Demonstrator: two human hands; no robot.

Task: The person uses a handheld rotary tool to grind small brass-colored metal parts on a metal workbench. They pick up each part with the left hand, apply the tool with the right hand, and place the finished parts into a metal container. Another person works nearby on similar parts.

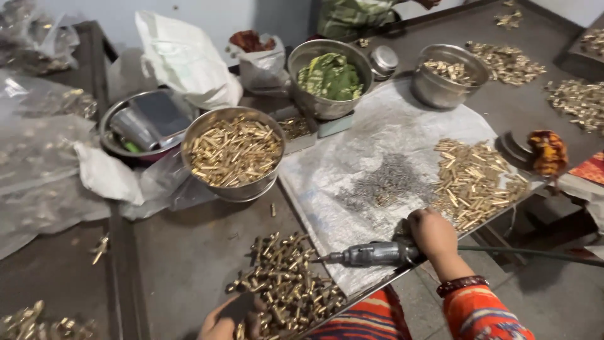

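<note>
My right hand (433,234) grips the rear of a grey electric drill (371,255) that lies level over the table edge, its bit pointing left toward a heap of brass parts (283,283). My left hand (229,320), at the bottom edge, is closed on a dark flat piece at the near side of that heap. A steel bowl full of brass tubes (234,152) stands behind the heap. On a white plastic sheet (352,157) lie a patch of small grey screws (385,182) and a pile of brass tubes (475,182).
Behind stand a bowl holding green cloth (330,77), a bowl with brass parts (448,74) and a bowl with dark tools (141,123). Plastic bags (44,157) crowd the left side. More brass parts (576,101) lie at the right. The drill's cord (535,253) runs off to the right.
</note>
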